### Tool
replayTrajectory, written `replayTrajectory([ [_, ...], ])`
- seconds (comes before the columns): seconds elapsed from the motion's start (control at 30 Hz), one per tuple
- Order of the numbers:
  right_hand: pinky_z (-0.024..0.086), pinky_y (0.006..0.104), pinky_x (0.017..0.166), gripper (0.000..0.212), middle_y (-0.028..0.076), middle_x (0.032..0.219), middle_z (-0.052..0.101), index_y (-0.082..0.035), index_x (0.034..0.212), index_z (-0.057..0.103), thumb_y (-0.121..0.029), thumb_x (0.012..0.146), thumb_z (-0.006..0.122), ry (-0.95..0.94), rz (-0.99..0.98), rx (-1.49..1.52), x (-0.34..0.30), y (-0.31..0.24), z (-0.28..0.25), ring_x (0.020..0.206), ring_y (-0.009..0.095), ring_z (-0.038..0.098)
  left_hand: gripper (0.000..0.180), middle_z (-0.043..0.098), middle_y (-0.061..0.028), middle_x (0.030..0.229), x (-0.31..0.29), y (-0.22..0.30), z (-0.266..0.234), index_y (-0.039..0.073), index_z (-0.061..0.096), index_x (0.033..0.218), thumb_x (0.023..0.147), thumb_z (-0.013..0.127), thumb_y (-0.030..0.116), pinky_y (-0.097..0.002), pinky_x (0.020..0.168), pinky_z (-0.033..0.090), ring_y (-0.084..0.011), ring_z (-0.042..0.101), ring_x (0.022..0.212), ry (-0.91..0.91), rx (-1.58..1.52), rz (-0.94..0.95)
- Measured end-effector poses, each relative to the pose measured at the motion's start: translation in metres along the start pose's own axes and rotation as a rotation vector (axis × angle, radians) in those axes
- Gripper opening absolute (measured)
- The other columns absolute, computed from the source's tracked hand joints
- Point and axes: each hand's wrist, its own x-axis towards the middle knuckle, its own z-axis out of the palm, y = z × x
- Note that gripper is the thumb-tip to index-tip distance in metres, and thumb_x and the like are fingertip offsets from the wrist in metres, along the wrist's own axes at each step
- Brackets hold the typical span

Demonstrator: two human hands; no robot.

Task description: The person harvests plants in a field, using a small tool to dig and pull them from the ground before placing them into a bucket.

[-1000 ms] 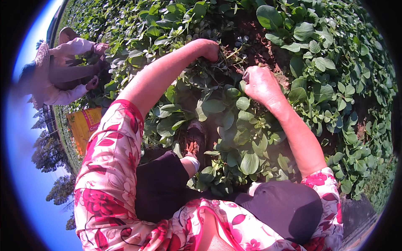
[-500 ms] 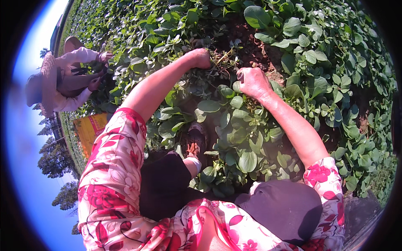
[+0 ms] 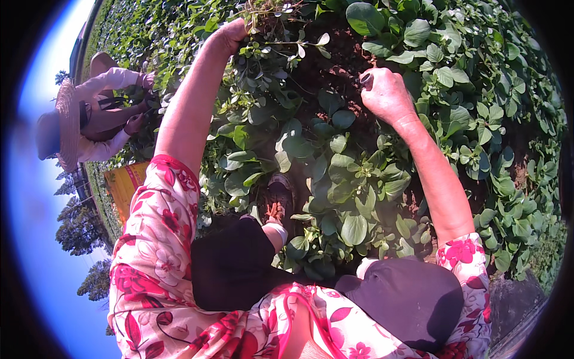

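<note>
My left hand [image 3: 233,35] is closed around a bunch of pulled weeds [image 3: 270,19] at the top of the view, with thin stems, small leaves and pale roots trailing to the right. My right hand [image 3: 387,96] makes a fist around a slim tool handle [image 3: 366,80]; just its dark round end shows, and the working end is hidden. Beneath that fist lies reddish-brown soil [image 3: 344,57] between leafy plants. Broad-leaved green plants [image 3: 354,230] grow below and to the right of the hands.
My shoe [image 3: 278,200] stands among the leaves in the lower middle. At the left, another person in a straw hat [image 3: 69,122] crouches with both hands in the plants. Near them is a yellow-orange sack [image 3: 125,185]. Dense foliage [image 3: 502,179] covers the right side.
My left hand has moved up and left with the weeds, away from the soil patch. My right hand has shifted right and slightly up, so the hands are farther apart.
</note>
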Motion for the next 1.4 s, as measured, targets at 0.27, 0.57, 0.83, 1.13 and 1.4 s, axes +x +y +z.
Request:
replayTrajectory([
  [0.27,0.050,0.0411,0.070,0.020,0.023,0.076,0.062,-0.001,0.082,0.066,-0.007,0.068,0.053,-0.010,-0.127,0.104,0.018,0.002,0.031,0.077,0.039,0.062,0.023,0.065,-0.0122,0.082,0.047,-0.033,0.057,0.002,0.065,0.094,0.075,0.055,0.009,-0.0365,0.062,0.053,-0.0220,0.064,0.076,0.118,1.318,-0.243],
  [0.57,0.052,0.0387,0.076,0.022,0.020,0.082,0.066,-0.001,0.088,0.067,-0.005,0.070,0.056,-0.155,-0.029,0.044,0.051,-0.018,0.044,0.081,0.033,0.065,0.029,0.066,-0.0135,0.102,0.039,-0.057,0.064,0.009,0.066,0.098,0.073,0.057,0.022,-0.0395,0.078,0.053,-0.0293,0.063,0.096,0.356,1.527,-0.292],
  [0.83,0.053,0.0405,0.074,0.019,0.018,0.080,0.065,-0.009,0.087,0.066,-0.009,0.070,0.058,-0.064,-0.215,-0.190,0.064,-0.009,0.096,0.079,0.034,0.064,0.036,0.065,-0.0093,0.107,0.037,-0.053,0.061,0.011,0.066,0.104,0.075,0.056,0.030,-0.0366,0.079,0.052,-0.0248,0.062,0.098,0.296,1.536,-0.385],
  [1.13,0.052,0.0350,0.076,0.025,0.017,0.084,0.067,-0.006,0.093,0.069,-0.010,0.071,0.059,0.050,-0.085,0.062,0.036,0.001,0.027,0.080,0.029,0.066,0.041,0.065,-0.0050,0.101,-0.019,-0.009,0.002,0.004,0.058,0.116,0.078,0.069,0.013,-0.0276,0.072,0.052,-0.0103,0.061,0.085,0.059,0.291,-0.038],
  [1.4,0.053,0.0344,0.073,0.025,0.017,0.082,0.066,-0.004,0.092,0.068,-0.007,0.070,0.059,-0.075,-0.165,-0.022,0.014,-0.009,0.027,0.077,0.030,0.066,0.034,0.065,-0.0058,0.101,-0.048,-0.014,-0.053,0.005,0.061,0.111,0.077,0.065,0.011,-0.0295,0.074,0.051,-0.0128,0.061,0.088,0.076,-0.085,0.062],
])
